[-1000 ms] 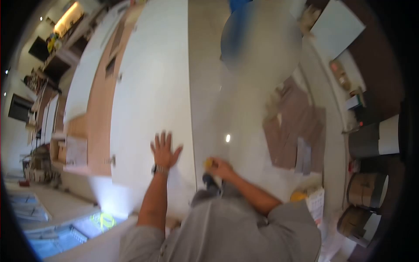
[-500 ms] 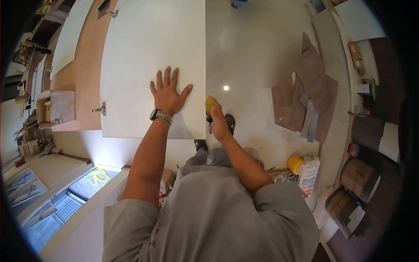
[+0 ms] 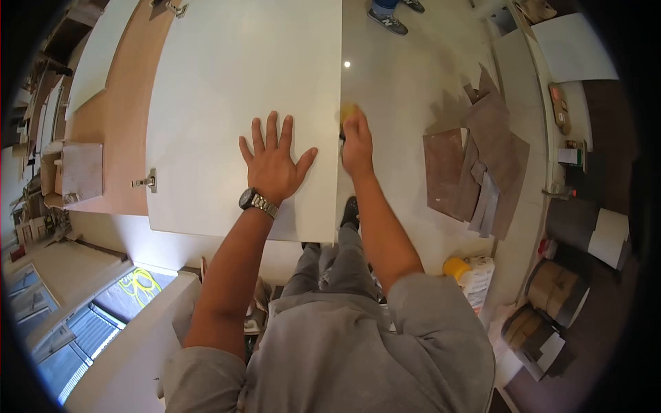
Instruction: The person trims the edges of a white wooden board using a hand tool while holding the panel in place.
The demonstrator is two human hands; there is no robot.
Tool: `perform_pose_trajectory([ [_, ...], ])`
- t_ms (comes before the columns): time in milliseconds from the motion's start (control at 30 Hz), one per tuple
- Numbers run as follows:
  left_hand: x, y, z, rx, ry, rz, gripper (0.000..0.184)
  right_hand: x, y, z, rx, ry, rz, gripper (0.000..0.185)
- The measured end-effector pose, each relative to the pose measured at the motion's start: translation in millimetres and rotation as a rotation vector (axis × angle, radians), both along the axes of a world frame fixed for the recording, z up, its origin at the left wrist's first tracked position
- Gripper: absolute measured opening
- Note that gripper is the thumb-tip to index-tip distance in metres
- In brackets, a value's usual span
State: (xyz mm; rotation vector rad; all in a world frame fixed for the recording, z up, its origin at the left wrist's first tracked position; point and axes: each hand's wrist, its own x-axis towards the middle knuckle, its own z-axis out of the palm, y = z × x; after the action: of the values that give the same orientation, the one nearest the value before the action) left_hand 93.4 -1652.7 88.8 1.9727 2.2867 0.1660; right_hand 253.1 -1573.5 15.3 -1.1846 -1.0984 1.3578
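My left hand (image 3: 274, 165) lies flat with fingers spread on a white panel (image 3: 241, 76), a watch (image 3: 257, 201) on its wrist. At the panel's right edge, my right hand (image 3: 357, 146) is closed round a small yellow object (image 3: 349, 112), blurred and partly covered by the fingers. The panel rests over a light wood surface (image 3: 118, 138), and metal hinges (image 3: 146, 181) are fixed along its left edge.
Brown sheets (image 3: 482, 158) lie piled on the floor at the right. Another person's shoes (image 3: 387, 20) are at the top. A cardboard box (image 3: 81, 172) sits at the left. A yellow container (image 3: 455, 267) and cardboard rolls (image 3: 556, 292) are at the lower right.
My right hand has moved up along the panel's edge with the yellow object. My left hand remains spread on the panel. The view has shifted, and the other person's shoes now show.
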Motion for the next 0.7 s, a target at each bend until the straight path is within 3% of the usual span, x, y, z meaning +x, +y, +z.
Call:
perform_pose_trajectory([
  [100, -1, -2, 1, -0.005, 0.005, -0.005, 0.083, 0, 35, -1, 0.005, 0.133, 0.101, 0.042],
  [167, -2, 1, 3, -0.001, -0.004, -0.01, 0.082, 13, -5, 24, -0.102, -0.134, 0.125, 0.043],
  [233, -2, 2, 4, -0.003, -0.006, -0.009, 0.082, 26, -67, 18, 0.103, -0.244, 0.115, 0.043],
  [333, -3, 2, 3, 0.001, -0.019, 0.0, 0.082, 27, -88, 23, -0.08, -0.136, 0.127, 0.042],
  [533, -2, -1, 1, -0.012, -0.009, 0.006, 0.082, 5, 18, 12, -0.046, 0.094, 0.113, 0.042],
  [667, -2, 2, -2, 0.0, 0.014, -0.002, 0.082, 7, -46, 5, -0.206, 0.472, 0.016, 0.053],
  [700, -2, 1, -2, 0.01, 0.01, 0.003, 0.082, 8, -48, 5, -0.186, 0.462, 0.049, 0.052],
])
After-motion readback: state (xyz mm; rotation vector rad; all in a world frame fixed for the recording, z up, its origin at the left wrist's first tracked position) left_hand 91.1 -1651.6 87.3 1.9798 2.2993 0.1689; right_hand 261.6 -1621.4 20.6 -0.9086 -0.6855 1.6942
